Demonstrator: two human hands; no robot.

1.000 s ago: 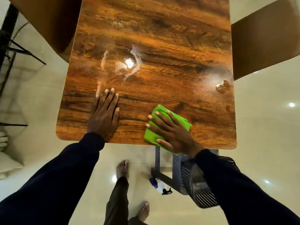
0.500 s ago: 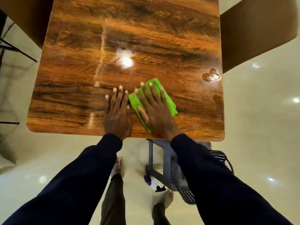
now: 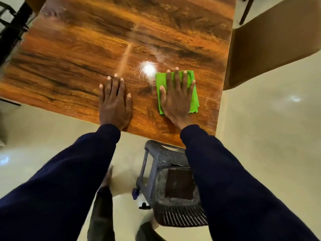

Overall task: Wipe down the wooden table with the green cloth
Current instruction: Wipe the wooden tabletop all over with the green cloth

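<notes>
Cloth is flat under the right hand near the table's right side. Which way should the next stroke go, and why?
Probably push the green cloth forward, away from the body. The right hand presses it flat near the front edge, and a hazy streak on the wooden table lies just beyond its fingers. The left hand rests bare on the wood, bracing.

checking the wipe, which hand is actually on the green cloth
The right hand, pressed flat on the green cloth near the wooden table's right edge. The left hand lies flat on bare wood, apart from the cloth.
</notes>
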